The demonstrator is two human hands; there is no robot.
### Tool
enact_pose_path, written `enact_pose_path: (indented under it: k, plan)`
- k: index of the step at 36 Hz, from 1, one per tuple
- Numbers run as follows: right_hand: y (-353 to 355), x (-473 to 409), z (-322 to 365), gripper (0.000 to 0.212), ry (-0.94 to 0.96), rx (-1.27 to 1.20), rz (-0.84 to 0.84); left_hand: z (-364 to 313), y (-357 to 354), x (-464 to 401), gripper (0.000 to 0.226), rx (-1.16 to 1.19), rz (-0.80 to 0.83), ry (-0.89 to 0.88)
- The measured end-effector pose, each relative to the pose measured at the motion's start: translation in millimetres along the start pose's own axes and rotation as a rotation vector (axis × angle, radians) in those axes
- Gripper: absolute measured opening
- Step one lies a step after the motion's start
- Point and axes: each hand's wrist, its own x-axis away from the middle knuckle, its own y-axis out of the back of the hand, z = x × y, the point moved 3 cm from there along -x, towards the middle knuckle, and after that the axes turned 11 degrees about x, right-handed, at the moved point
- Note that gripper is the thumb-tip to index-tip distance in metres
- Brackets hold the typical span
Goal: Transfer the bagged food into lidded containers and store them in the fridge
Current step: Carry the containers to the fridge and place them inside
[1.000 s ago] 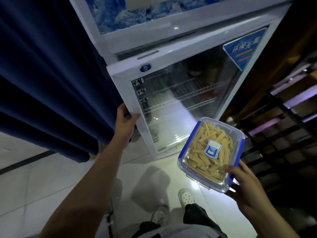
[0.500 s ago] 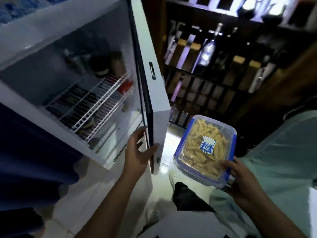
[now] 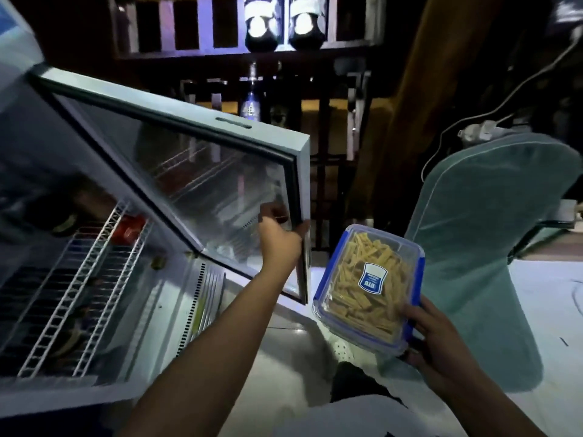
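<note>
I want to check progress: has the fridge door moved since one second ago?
Yes. The fridge door, gripped by the left hand, has swung wide open, away from the fridge cabinet.

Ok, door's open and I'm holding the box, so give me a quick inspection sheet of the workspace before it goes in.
Surface: white wire shelf inside the fridge, with bare rack towards the front.
Job's things: lidded container with blue clips, full of yellow food sticks, lid on, held outside the fridge; glass door swung open.
Clutter: red can and dark items on the shelves, too blurred to name.
Grippers: left hand grips the door's edge; right hand holds the container's near corner.
Cables: white cable running to a plug block at upper right.
Surroundings: bottle rack behind; pale green covered chair at right.
</note>
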Motion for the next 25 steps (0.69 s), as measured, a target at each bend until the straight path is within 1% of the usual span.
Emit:
enact_pose_path:
  k: [4,7,10,14,17,20,22,25]
  plan:
    - [17,-34,22,0.036,-0.033,-0.001,-0.047,-2,-50,-42,0.048,-0.099,-0.109,0.020]
    - [33,-56,39,0.037,-0.032,-0.001,-0.078,-3,-82,-73,0.044,-0.120,-0.171,0.036]
    - [48,-76,53,0.039,-0.028,0.011,-0.090,-9,-104,-101,0.046,-0.124,-0.222,-0.001]
    - [64,-98,73,0.043,-0.044,0.025,-0.108,-24,-124,-130,0.043,-0.182,-0.287,0.021]
    - [71,-108,84,0.047,-0.049,0.054,-0.119,-33,-135,-143,0.039,-0.220,-0.312,0.030]
    - [72,-116,92,0.050,-0.046,0.070,-0.114,-37,-142,-153,0.042,-0.205,-0.321,0.035]
    - [68,-121,95,0.052,-0.043,0.075,-0.098,-35,-144,-158,0.043,-0.198,-0.311,0.040]
    - [57,-128,97,0.049,-0.043,0.099,-0.051,-31,-139,-163,0.044,-0.172,-0.269,0.032]
